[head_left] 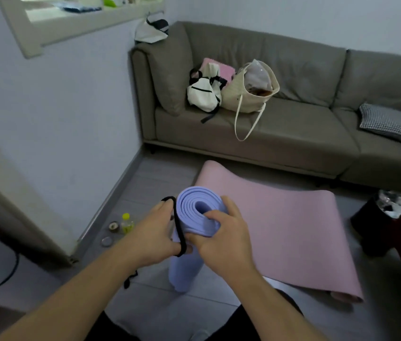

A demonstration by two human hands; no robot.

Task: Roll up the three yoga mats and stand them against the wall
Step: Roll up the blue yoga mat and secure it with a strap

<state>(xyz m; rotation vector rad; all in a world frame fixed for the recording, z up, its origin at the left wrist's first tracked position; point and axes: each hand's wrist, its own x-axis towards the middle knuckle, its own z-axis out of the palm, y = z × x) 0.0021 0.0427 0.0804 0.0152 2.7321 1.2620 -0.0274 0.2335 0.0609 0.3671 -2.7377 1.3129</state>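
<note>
Gripping rolled purple mat (189, 242): right hand (221, 239); left hand (152, 235) pinching black strap (178, 230); pink mat (280, 232) flat beside, sofa (292, 134) behind.

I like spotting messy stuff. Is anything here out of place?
A little. A yellow-capped bottle and two small round lids sit loose on the floor by the wall. The pink mat lies flat, unrolled. Nothing looks spilled or broken.

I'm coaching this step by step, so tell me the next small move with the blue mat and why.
Probably slide the black strap loop further down over the rolled blue mat. The left hand holds the loop at the roll's top end and the right hand grips the roll upright, so the roll isn't bound yet. The pink mat lies flat, unrolled.
</note>
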